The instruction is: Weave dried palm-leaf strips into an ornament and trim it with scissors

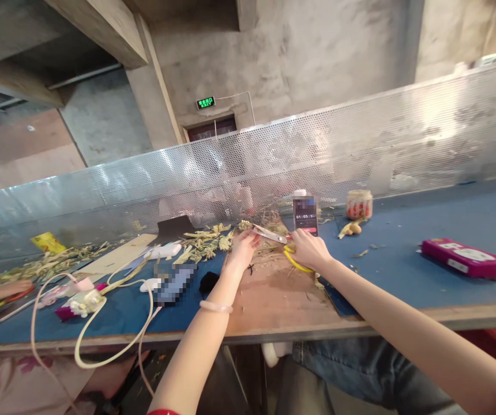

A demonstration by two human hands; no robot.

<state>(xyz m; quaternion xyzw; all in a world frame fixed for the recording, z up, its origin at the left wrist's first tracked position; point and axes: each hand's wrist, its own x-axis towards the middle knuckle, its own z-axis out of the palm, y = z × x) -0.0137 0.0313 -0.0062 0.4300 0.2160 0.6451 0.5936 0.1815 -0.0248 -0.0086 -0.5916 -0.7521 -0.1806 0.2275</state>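
My right hand is closed round the yellow handles of a pair of scissors, whose metal blades point left toward my left hand. My left hand, with a pale bracelet on its wrist, pinches a dried plant stalk close to the blade tips. Whether the blades touch the stalk cannot be made out. Both hands are above a brown board strewn with plant scraps. Dried yellow-green plant pieces lie heaped left of my left hand. A phone showing a timer stands upright behind my right hand.
A jar and a magenta pack are on the blue table at right. Left are a cable, a blurred-out device and a cardboard sheet. Another person's hands work at far left. A perforated metal screen runs behind.
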